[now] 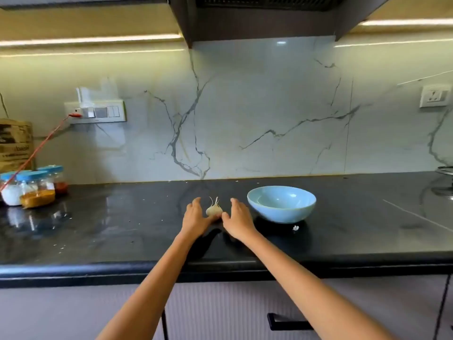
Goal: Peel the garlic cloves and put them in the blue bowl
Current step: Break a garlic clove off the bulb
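- Garlic bulb [214, 210] sits on the black bench [122, 224], wispy roots pointing up and away, between the two hands and just left of the blue bowl [281, 203].
- Left hand [195, 218] lies at the bulb's left with fingers [196, 203] straight and relaxed; its thumb side touches or nearly touches the bulb, I cannot tell which.
- Right hand [239, 220] lies at the bulb's right, fingers likewise extended, gripping nothing, its far edge near the bowl's left wall.
- Blue bowl stands upright; no cloves show in the part of its inside that is visible.
- A small white scrap [295, 227] lies on the bench just near of the bowl.
- Far left: blue-lidded jars [34, 190] holding white, ochre and red powders, crossed by a red cable [36, 150] running up to the wall switch panel [96, 113].
- A wall socket [435, 96] sits far right.
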